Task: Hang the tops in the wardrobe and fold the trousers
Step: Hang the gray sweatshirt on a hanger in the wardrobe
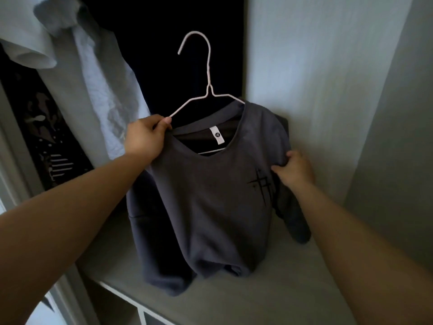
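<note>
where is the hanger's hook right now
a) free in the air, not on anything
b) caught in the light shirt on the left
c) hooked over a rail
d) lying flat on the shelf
a: the white hanger has its hook up against the dark wardrobe gap touching nothing, while the left hand pinches its arm at the collar of the grey top and the right hand grips the top's other shoulder.

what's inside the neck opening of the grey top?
Inside the grey top: the white wire hanger, with its bottom bar and right shoulder showing, and a white neck label. The hanger's right end is covered by fabric; its left shoulder is outside, at the left hand.
</note>
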Available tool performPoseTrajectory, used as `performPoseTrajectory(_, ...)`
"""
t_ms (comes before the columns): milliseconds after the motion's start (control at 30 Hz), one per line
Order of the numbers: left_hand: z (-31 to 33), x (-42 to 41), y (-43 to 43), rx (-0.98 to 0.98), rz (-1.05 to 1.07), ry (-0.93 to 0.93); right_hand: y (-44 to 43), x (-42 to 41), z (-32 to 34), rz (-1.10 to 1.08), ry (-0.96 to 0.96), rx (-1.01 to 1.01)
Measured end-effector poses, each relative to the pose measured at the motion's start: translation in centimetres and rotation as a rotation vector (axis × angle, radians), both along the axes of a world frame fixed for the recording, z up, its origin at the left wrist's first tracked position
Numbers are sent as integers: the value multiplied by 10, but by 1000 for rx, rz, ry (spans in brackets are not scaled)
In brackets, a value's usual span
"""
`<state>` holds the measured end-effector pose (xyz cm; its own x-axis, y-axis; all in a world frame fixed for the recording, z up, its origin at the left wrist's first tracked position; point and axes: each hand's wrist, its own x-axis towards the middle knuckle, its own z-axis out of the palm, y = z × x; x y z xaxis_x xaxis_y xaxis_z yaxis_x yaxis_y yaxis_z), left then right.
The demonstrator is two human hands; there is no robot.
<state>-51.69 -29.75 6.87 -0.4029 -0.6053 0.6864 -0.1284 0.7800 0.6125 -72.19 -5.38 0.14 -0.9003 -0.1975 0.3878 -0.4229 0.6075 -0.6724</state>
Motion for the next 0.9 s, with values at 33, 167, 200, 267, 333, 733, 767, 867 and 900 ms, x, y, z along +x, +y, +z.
performPoseTrajectory(33, 1, 0, -1, -3, -3, 6, 2, -1, -2, -46, 7, 32)
performPoseTrajectory(167, 0, 4, -5, -31, 4, -9, 8, -1, 4, -75, 2, -14)
performPoseTrajectory(200, -1, 5, -9, -47, 7, -16, 11, -4, 9, -100, -27, -96)
performPoseTrajectory(267, -4, 7, -16, -74, 4, -26, 16, -14, 17, -139, -104, -306)
performPoseTrajectory(333, -8, 10, -23, -94, -6, -62, 20, -26, 23, -156, -151, -479)
performPoseTrajectory(733, -16, 3, -17, -117, -20, -83, 28, -8, 30, -305, 80, -400)
performPoseTrajectory(767, -17, 2, -15, -147, -15, -100, 23, -5, 32, -242, 146, -381)
performPoseTrajectory(867, -23, -2, -13, -214, -72, -109, 7, 0, 40, 11, 258, -202)
performPoseTrajectory(900, -25, -2, -14, -234, -106, -104, 1, 3, 43, 109, 210, -159)
